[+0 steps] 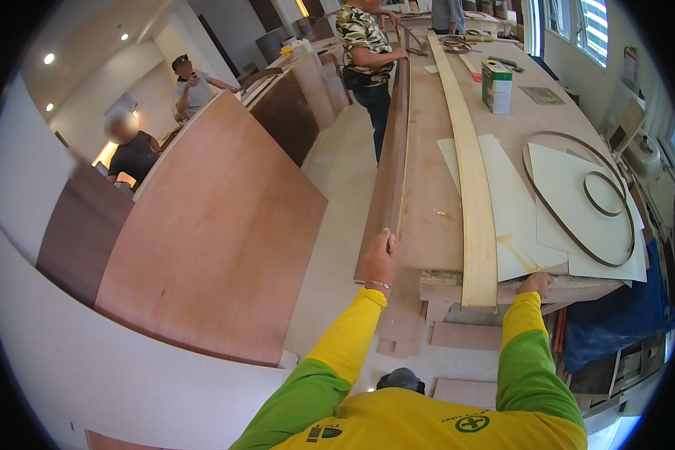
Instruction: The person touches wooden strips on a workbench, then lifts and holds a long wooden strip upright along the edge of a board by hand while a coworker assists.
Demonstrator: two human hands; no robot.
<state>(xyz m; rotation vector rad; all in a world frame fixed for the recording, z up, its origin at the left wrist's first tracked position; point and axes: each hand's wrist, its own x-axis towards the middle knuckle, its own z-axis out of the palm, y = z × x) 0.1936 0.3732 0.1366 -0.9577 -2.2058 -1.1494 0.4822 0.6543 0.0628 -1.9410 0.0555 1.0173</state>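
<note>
My left hand is closed around the near end of a long brown wooden board, which runs along the left side of the workbench. A thin pale line shows along the board's upper edge. At the bench's near edge, my right hand has its fingers curled over the rim beside white sheets; its fingertips are partly hidden. Between my hands lies a long pale wooden strip, its near end jutting past the bench. Farther up the board, a person in a camouflage shirt has a hand on it.
A loop of dark edge banding rests on the sheets at right. Beyond stands a green and white can. A large reddish wood panel leans at left, with two people behind it. A blue bag sits below the bench's right side.
</note>
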